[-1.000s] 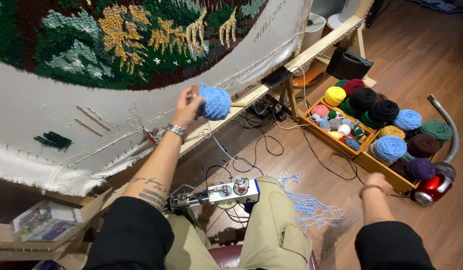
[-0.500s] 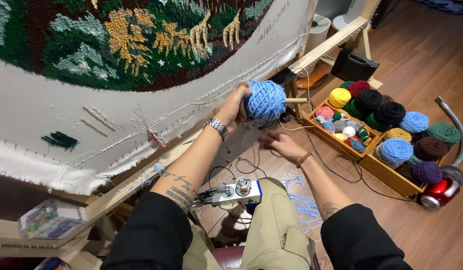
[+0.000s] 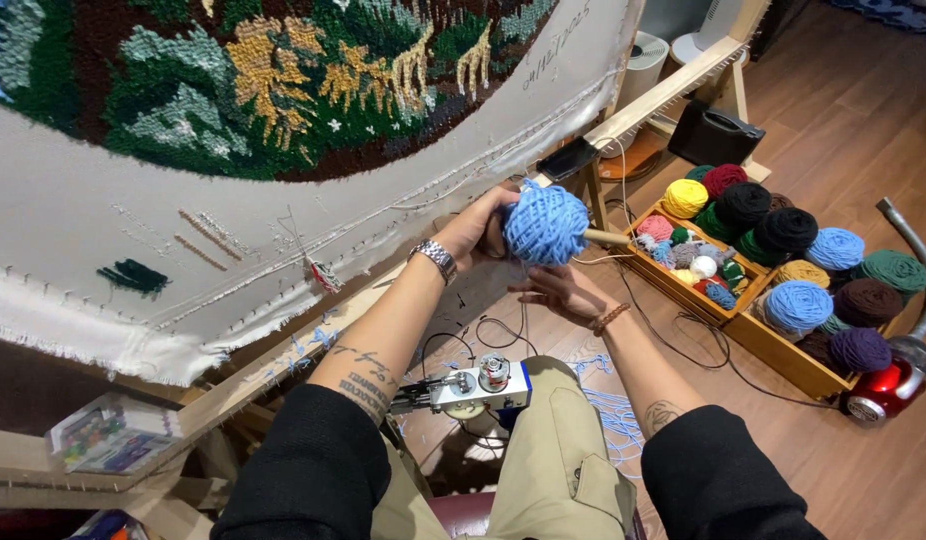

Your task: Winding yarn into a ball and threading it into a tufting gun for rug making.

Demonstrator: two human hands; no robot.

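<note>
Held up near the rug frame: blue yarn ball, left hand closed around it, right hand loosely open just beneath. Risk judged: ball slipping, rolling off, strands snagging the tufting gun on the lap.

Yarn ball left of crates

Both arms stretched forward and bent slightly inward, sleeves pushed to the elbows. Left hand raised, fingers curled in a grip, watch on wrist. Right hand just below it, palm up, fingers loosely spread.
</note>
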